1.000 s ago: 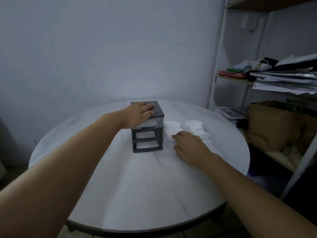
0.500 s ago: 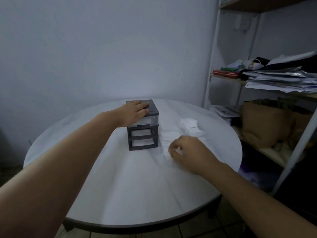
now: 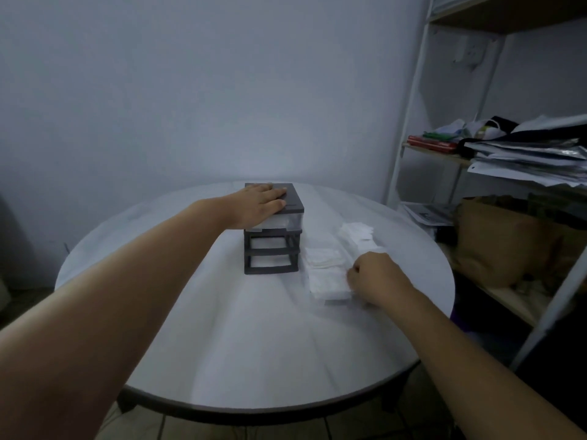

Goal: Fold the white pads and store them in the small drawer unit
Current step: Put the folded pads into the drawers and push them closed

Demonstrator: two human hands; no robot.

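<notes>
A small dark grey drawer unit [image 3: 273,249] stands near the middle of the round white table [image 3: 254,344]. My left hand [image 3: 259,206] lies flat on its top, fingers straight. Right of the unit lie white pads: a near stack [image 3: 327,277] and a farther pile [image 3: 357,233]. My right hand [image 3: 378,277] has its fingers curled round the right edge of the near stack. The top drawer looks translucent and closed.
A white metal shelf unit [image 3: 409,128] stands at the right, loaded with papers [image 3: 524,157] and a brown paper bag [image 3: 498,242]. A pale wall runs close behind the table. Tiled floor shows below the table's front edge.
My right hand went from lying flat on the pads to curling round the edge of the near stack and drawing slightly toward me. My left hand stayed on the drawer unit.
</notes>
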